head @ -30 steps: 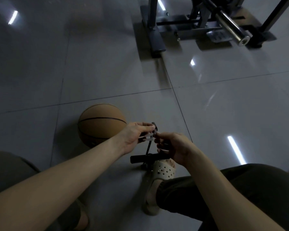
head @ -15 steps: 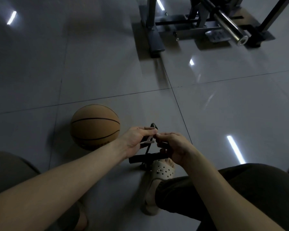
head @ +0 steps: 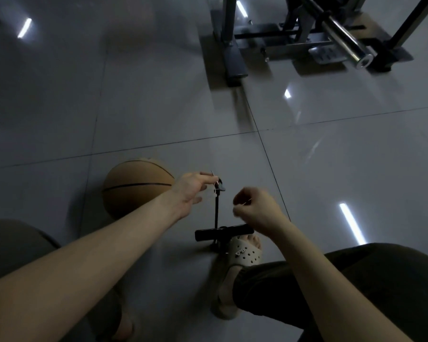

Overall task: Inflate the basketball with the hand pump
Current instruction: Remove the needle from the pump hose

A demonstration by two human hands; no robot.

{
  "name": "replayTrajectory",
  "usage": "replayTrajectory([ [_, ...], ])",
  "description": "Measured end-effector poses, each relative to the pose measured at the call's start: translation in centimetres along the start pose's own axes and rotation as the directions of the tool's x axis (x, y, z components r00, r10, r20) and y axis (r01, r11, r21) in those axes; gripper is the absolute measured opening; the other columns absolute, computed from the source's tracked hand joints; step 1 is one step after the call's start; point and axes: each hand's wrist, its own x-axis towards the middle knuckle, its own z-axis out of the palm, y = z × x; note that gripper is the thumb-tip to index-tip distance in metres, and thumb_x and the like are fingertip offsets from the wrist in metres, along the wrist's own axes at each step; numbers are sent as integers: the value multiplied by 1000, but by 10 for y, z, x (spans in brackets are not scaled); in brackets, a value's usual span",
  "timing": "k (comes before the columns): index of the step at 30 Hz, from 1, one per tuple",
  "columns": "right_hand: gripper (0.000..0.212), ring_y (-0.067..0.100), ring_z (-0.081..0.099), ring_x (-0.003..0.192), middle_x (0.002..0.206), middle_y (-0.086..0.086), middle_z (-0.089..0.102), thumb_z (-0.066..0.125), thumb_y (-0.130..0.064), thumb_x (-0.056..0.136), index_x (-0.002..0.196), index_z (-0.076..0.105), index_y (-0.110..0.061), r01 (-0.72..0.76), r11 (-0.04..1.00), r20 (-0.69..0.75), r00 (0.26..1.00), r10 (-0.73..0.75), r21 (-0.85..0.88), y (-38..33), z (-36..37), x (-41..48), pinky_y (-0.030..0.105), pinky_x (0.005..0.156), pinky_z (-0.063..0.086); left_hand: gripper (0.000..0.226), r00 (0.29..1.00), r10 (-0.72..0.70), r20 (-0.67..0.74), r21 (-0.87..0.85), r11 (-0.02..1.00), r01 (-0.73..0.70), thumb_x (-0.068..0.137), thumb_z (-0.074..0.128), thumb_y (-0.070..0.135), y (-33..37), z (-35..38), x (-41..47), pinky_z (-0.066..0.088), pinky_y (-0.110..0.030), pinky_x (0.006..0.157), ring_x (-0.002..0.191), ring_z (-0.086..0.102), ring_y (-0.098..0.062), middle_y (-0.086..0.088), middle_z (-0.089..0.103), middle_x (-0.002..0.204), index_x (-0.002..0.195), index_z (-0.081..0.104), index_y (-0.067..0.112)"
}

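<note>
A tan basketball (head: 134, 188) lies on the grey tiled floor, just left of my left hand (head: 190, 191). The black hand pump (head: 223, 234) stands by my sandalled foot (head: 242, 253), T-handle level. Its thin black hose (head: 216, 211) runs up to a dark nozzle. My left thumb and forefinger pinch the hose's top end, where a thin pale needle-like tip shows. The other fingers are spread. My right hand (head: 255, 208) is blurred and curled, a short way right of the hose and not touching it. Nothing plainly shows in it.
A metal gym rack (head: 232, 45) with a steel barbell end (head: 361, 60) stands at the far right of the floor. My knees frame the bottom of the view on both sides. Strip lights reflect in the glossy tiles.
My two hands were together at the hose's end. Now the right hand has come off and drawn back to the right, while the left keeps hold of the tip. The ball sits slightly further left.
</note>
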Motion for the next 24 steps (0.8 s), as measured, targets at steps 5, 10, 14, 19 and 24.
replayTrajectory([
  [5, 36, 16, 59, 106, 122, 0, 59, 72, -28, 86, 121, 62, -21, 80, 949, 238, 971, -6, -304, 6, 12, -3, 35, 92, 53, 12, 1000, 3, 12, 48, 999, -3, 97, 58, 18, -1, -4, -3, 45, -48, 91, 107, 67, -31, -11, 68, 117, 109, 59, 16],
  [10, 30, 16, 64, 95, 111, 4, 67, 68, -30, 92, 120, 63, -18, 77, 954, 267, 964, 3, -289, 8, 12, 0, 35, 88, 55, 8, 977, 194, -86, 139, 974, -181, 104, 47, 9, 3, -7, -5, 60, -46, 72, 70, 72, -31, -22, 69, 99, 97, 47, 12],
  [14, 29, 19, 65, 93, 112, 6, 67, 61, -30, 97, 124, 61, -18, 39, 969, 198, 980, 10, -243, 10, 14, 6, 38, 86, 57, 10, 949, 313, -39, 273, 917, -291, 101, 53, 11, 5, -8, -9, 60, -52, 76, 64, 70, -28, -14, 69, 75, 92, 52, 6],
  [19, 23, 18, 62, 68, 96, 8, 69, 53, -30, 101, 118, 60, -17, -36, 988, 111, 992, 54, -153, 17, 16, 12, 34, 61, 53, 14, 967, 254, 7, 198, 948, -251, 91, 65, 11, 1, -15, -6, 56, -50, 77, 57, 63, -27, -6, 57, 51, 80, 57, 7],
  [24, 22, 23, 60, 62, 75, 6, 66, 50, -29, 100, 105, 66, -13, -123, 985, -89, 990, 112, -123, 25, 13, 20, 36, 60, 50, 11, 981, 195, -7, 165, 968, -191, 84, 76, 4, 8, -25, -16, 60, -39, 75, 72, 70, -25, -17, 72, 79, 92, 70, -1],
])
